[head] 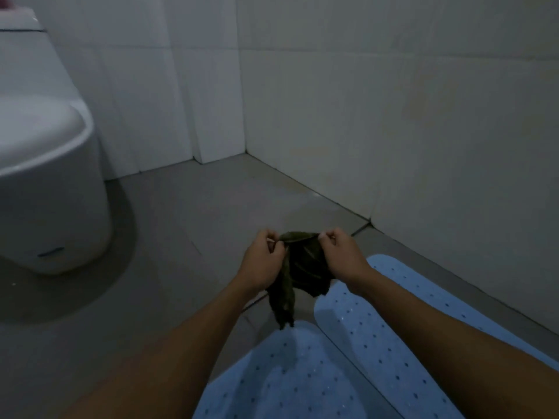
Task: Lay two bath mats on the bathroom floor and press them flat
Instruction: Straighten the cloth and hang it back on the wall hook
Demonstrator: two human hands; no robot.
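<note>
Head view, second mat being opened. The blue mat [348, 358], dotted with small holes, already lies on the grey floor [181, 207] in the lower centre and lower right of the frame, running along the base of the tiled wall [393, 116] at right; whether it has been pressed fully flat cannot be told, since both forearms cross over it. The dark mat [302, 267], olive to black in this dim light, hangs bunched in the middle of the frame, clear of the floor, its lowest corner dangling just above the near end of the blue mat. The left hand [263, 261] and the right hand [341, 255] each pinch its upper edge, fingers curled and thumb closed against them, the two grips near each other with a short span of edge between. The toilet [51, 176] stands at the left of the frame, well apart from both mats. Judged stage: roughly halfway, one mat down and one unfolding. The next move probably calls for drawing the hands apart to spread the edge, lowering the cloth onto the bare floor ahead, then pressing it with flat palms.
</note>
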